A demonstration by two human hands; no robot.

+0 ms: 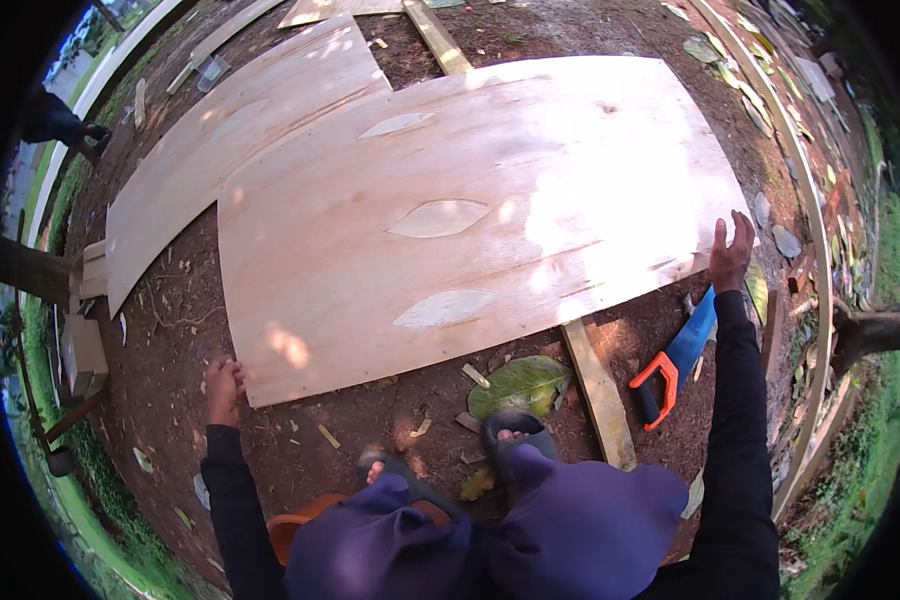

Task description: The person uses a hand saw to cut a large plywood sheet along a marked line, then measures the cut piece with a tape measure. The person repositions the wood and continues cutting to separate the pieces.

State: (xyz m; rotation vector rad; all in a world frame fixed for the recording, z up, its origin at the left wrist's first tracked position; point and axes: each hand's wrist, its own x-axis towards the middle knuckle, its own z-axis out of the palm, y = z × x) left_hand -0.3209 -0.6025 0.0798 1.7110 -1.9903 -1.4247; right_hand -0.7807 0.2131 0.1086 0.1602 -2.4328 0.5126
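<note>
The plywood sheet (320,230) lies over a wooden strip (598,400), left hand (225,386) curled, grip unclear, and right hand (732,252) spread by its near corners; positioning seems underway, likely calling for even two-handed guidance next.

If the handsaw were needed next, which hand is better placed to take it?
Probably the right hand: it is at the right end of the plywood sheet, close to the blade of the handsaw. The left hand is by the near left corner, much farther away.
</note>
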